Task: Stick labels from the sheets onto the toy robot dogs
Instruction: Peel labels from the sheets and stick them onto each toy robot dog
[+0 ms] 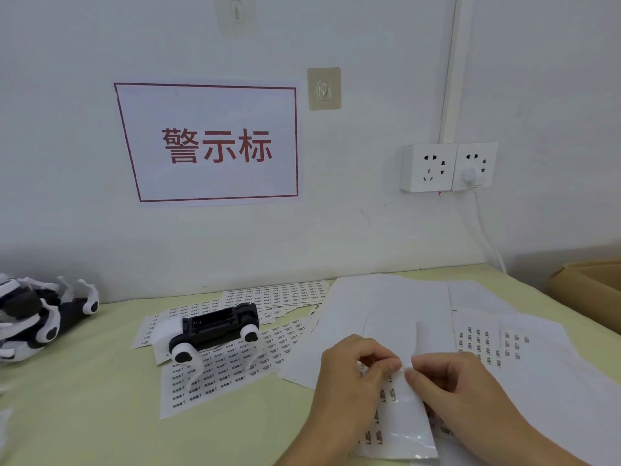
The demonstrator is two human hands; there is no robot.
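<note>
A pale green desk (84,415) fills the lower half of the frame, pushed against a white wall (369,45). On the wall, left of centre, hangs one sign (211,142) with a red border and three red characters. Right of it sit two sockets (448,167) side by side, the right one with a white plug and cord (484,230) running down behind the desk. Two clear hooks are stuck on the wall: one (324,89) just right of the sign, another (236,13) at the top edge.

At the far right edge one cardboard box (591,280) shows in part.

Label sheets (268,297) lie fanned and overlapping across the middle of the desk; I cannot count them exactly. Blank white sheets (386,304) overlap to their right, and further right at least two sheets (480,341) carry small barcode labels.

One dog (215,329) lies belly-up on the label sheets at centre, black body, white legs. At the left edge is a heap of dogs (33,314), tangled, number unclear.

At lower centre-right, both hands work on one glossy strip (403,415) of barcode labels lying on the desk. The left hand (349,388) has its fingers curled, thumb and forefinger pinching the strip's top edge. The right hand (460,388) meets it there, its fingers (415,376) likewise pinching at the same top edge.
</note>
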